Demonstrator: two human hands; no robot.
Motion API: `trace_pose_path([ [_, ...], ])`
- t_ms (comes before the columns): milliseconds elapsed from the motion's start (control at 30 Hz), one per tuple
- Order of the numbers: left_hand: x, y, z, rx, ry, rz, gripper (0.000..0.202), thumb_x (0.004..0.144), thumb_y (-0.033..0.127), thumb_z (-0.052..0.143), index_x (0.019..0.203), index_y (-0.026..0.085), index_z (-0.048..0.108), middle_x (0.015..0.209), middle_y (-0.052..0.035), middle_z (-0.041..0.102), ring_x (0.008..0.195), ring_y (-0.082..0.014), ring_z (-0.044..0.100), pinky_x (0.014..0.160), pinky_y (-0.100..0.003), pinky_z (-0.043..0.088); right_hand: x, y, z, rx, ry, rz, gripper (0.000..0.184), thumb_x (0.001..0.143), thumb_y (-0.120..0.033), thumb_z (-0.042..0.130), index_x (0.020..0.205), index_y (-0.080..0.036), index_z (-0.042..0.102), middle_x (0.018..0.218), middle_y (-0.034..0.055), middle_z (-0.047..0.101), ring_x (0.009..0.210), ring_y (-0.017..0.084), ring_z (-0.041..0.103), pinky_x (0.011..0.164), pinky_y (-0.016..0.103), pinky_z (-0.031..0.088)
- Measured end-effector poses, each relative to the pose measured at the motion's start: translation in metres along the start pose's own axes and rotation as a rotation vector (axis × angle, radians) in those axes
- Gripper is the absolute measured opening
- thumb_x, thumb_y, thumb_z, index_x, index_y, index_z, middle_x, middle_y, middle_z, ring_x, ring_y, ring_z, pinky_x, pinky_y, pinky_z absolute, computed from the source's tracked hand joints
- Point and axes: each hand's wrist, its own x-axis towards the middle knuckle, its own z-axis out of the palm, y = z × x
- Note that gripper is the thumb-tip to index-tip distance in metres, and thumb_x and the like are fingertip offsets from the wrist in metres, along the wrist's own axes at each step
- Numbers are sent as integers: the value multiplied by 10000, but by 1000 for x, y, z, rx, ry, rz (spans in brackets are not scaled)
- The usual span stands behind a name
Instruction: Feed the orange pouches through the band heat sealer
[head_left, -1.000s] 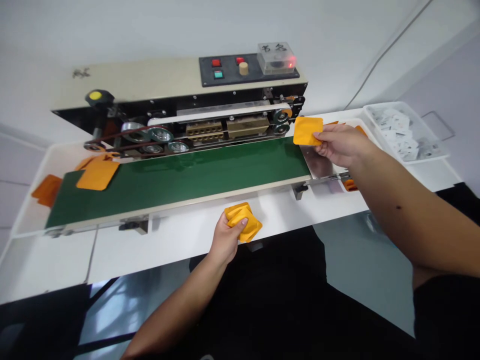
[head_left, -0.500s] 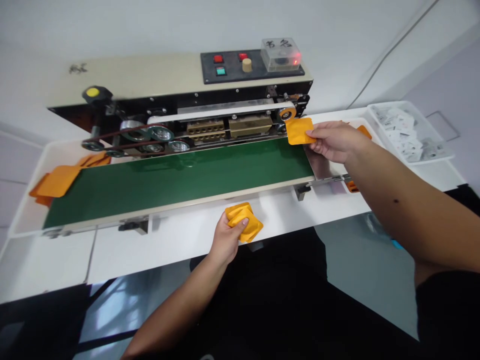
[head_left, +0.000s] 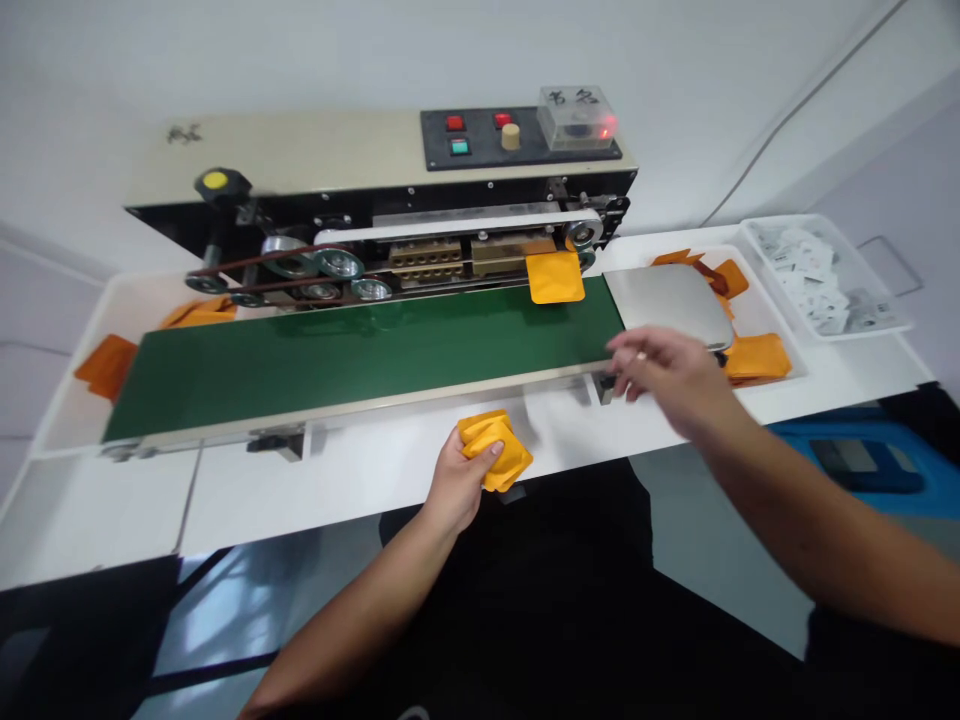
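My left hand [head_left: 459,482] grips a small stack of yellow-orange pouches [head_left: 504,455] in front of the conveyor, thumb on top. Over the right front edge of the green conveyor belt [head_left: 337,360] hovers my right hand [head_left: 660,375], slightly blurred, its fingers loosely bent and apart with nothing visible in them. A single yellow-orange pouch [head_left: 556,279] hangs by its top edge in the right end of the band sealing machine [head_left: 300,150], above the belt and clear of both hands.
A white bin [head_left: 787,345] at the right holds more orange pouches; a clear tray [head_left: 825,275] with small white packets stands beside it. Another bin [head_left: 71,415] with orange pouches sits under the belt's left end. A metal plate [head_left: 667,300] adjoins the belt's right end.
My right hand has let go of the pouch and moved down toward me. That pouch now sits in the sealer, further left. My left hand still holds its stack.
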Motion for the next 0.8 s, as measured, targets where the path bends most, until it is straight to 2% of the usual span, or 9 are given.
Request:
trace_pose_path([
  [67,-1,-1,7,-17,-13,-8,623,700,363,1042,1192,195,699,1104,-54,784,974,-222,762,913,-361,606,-37,18,18,-82,-133,-30,256,931,-419,818,1078,-213,785,858,43,751,651,163,703,567,283,583],
  [167,0,-3,21,-43,-31,-7,610,721,366,1029,1202,194,696,1094,-51,782,971,-219,759,915,-354,598,-73,42,48,-216,-217,-78,233,969,-383,737,1151,-247,783,990,56,771,788,187,720,670,314,604],
  [233,1,-4,32,-63,-45,-7,588,745,379,1012,1197,189,688,1094,-61,784,969,-222,759,907,-354,596,-81,54,63,-277,-228,-110,242,973,-358,711,1190,-263,763,1036,56,752,821,193,707,683,322,593],
  [333,5,-5,46,-82,-52,23,567,764,389,987,1194,185,680,1105,-67,781,970,-225,755,899,-350,592,-78,67,78,-331,-153,-173,276,946,-333,721,1214,-263,722,1011,45,682,791,188,662,687,334,572],
  [433,7,-6,55,-82,-56,49,574,780,380,963,1238,195,669,1132,-65,771,1005,-236,752,925,-365,591,-71,75,84,-350,-14,-201,341,890,-346,764,1208,-252,682,988,38,631,789,199,627,702,353,563],
  [500,6,-7,59,-86,-76,57,578,788,378,957,1255,203,665,1150,-69,767,1031,-249,752,938,-377,593,-69,78,84,-326,35,-170,399,844,-359,795,1203,-249,664,990,39,634,814,212,631,705,357,564],
  [600,4,-9,63,-107,-91,67,591,768,364,980,1244,205,669,1165,-74,768,1049,-249,747,935,-367,597,-69,82,83,-234,-14,-59,405,842,-381,800,1196,-257,646,971,25,689,807,210,661,711,344,569],
  [667,3,-10,64,-117,-90,70,598,752,358,997,1231,199,676,1159,-72,769,1051,-240,743,938,-357,595,-70,85,80,-192,-50,-10,346,869,-399,791,1151,-259,648,931,7,714,768,195,665,712,331,561],
  [800,1,-9,63,-130,-113,73,594,759,395,1007,1216,192,686,1155,-71,774,1061,-231,744,969,-364,595,-68,89,73,-184,-24,-20,264,879,-432,814,987,-241,668,881,1,714,747,181,644,694,308,524],
])
